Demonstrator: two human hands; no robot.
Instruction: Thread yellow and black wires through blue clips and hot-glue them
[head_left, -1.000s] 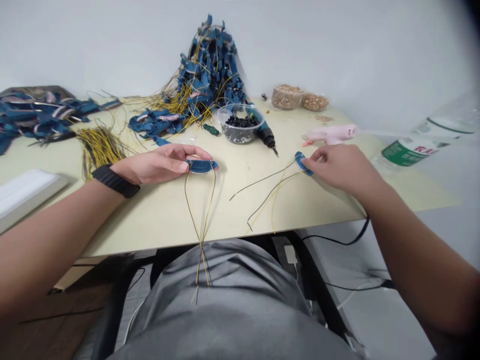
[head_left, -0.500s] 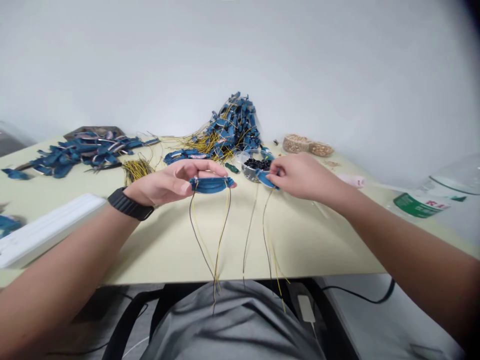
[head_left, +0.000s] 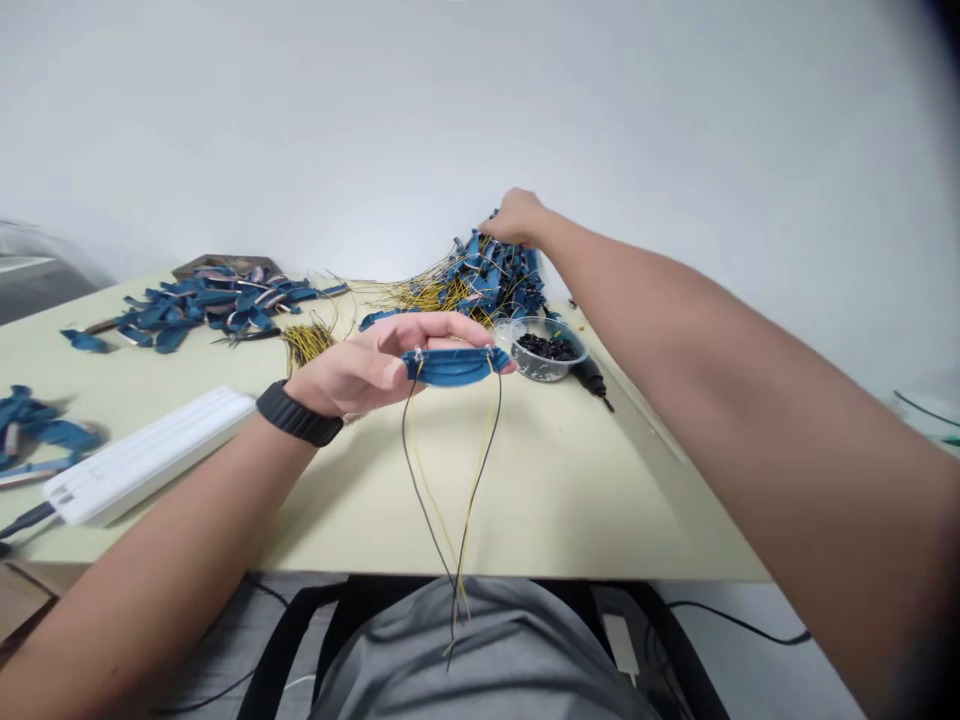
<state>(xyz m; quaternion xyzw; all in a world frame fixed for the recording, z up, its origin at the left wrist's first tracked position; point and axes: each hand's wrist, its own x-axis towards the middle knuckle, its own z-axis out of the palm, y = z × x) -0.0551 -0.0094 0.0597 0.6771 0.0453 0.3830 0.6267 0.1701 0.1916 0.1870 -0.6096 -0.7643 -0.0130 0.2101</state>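
Note:
My left hand (head_left: 375, 360) is closed on a blue strip-shaped piece (head_left: 454, 367), held level above the table between thumb and fingers. Black and yellow wires (head_left: 417, 480) hang from both ends of that piece towards my lap. At the top of a tall heap of blue pieces with yellow wires (head_left: 480, 275) is my right hand (head_left: 517, 215). Its fingers are curled together against the heap, and what lies in them is hidden.
Left of the heap lies a pile of blue strips (head_left: 202, 305), with a wire bundle (head_left: 307, 343) beside it. A white power strip (head_left: 157, 445) sits at the left. Under my right arm are a clear tub of small black parts (head_left: 549, 350) and a black-tipped tool (head_left: 591, 378).
My right hand has moved from beside the tub up to the heap's top; the blue piece it held no longer shows apart. My left hand still holds its piece. The view has shifted left.

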